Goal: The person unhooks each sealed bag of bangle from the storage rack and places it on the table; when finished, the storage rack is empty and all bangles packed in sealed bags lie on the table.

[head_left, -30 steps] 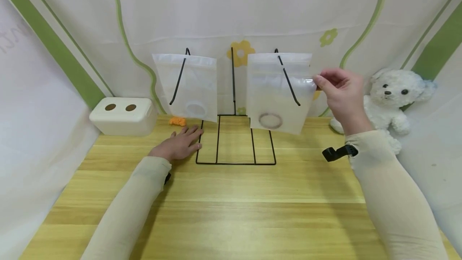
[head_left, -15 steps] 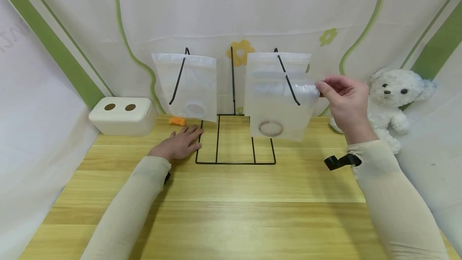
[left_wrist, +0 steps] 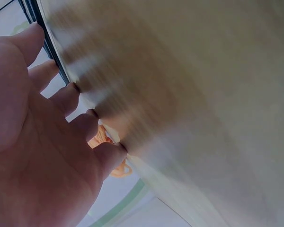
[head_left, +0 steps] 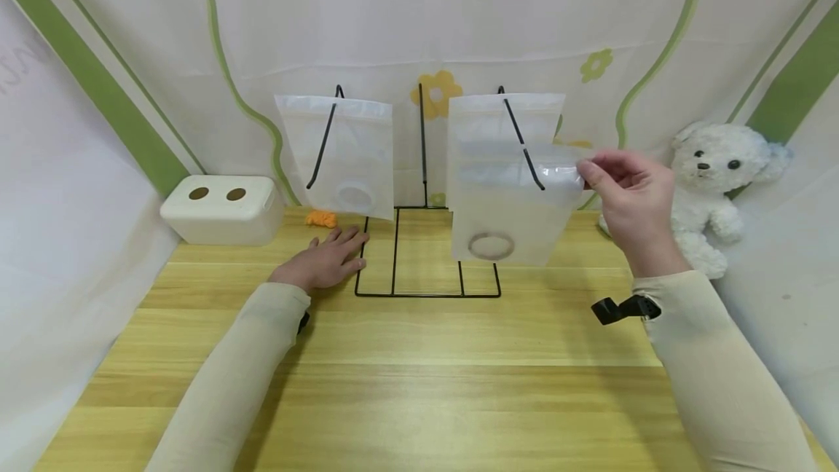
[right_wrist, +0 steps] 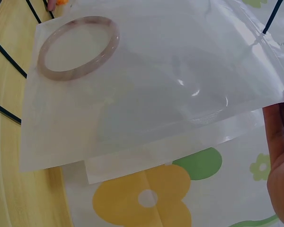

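My right hand (head_left: pixel 632 199) pinches the upper right edge of a translucent zip bag (head_left: pixel 505 199). A pinkish bangle (right_wrist: pixel 78 47) lies in its bottom corner, and the bag still hangs on the right arm of a black wire rack (head_left: pixel 429 296). Behind it another bag (head_left: pixel 557 111) hangs on the same arm. On the rack's left arm hangs a bag (head_left: pixel 341 144) with a pale ring (head_left: pixel 354 199) inside. My left hand (head_left: pixel 321 262) rests flat on the table, fingers spread, fingertips at the left side of the rack's base.
A small orange item (head_left: pixel 321 219) lies just beyond my left hand. A white box (head_left: pixel 221 210) with two brown round spots stands at the back left. To the right sits a white plush dog (head_left: pixel 704 181). A patterned cloth (head_left: pixel 524 13) closes off the back.
My right hand has drawn the front bag forward and down along the rack's arm, apart from the bag behind it. My left hand has stayed in place.
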The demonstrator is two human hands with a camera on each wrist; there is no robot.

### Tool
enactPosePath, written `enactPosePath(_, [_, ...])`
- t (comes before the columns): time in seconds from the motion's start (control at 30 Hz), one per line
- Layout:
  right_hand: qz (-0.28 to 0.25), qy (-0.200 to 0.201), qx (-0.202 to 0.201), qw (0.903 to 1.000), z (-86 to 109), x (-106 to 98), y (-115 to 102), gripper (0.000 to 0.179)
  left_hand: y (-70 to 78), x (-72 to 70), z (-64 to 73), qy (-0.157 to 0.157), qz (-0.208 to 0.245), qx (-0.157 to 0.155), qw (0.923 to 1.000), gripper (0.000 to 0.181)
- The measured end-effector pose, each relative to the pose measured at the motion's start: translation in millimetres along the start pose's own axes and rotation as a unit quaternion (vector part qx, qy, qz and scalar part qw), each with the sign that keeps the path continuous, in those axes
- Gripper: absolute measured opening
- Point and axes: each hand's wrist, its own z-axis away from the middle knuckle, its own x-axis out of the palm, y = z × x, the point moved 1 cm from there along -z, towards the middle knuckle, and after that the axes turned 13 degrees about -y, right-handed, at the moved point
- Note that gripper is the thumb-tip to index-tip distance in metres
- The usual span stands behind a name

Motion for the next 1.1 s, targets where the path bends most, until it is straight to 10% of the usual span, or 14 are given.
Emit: enactPosePath(1.1, [-0.05, -0.001, -0.058, 0.9971, 28.6, -5.1, -8.2, 0.01, 10.7, -1.4, 2.1, 0.0, -0.029, -0.022, 0.9994, 0.065])
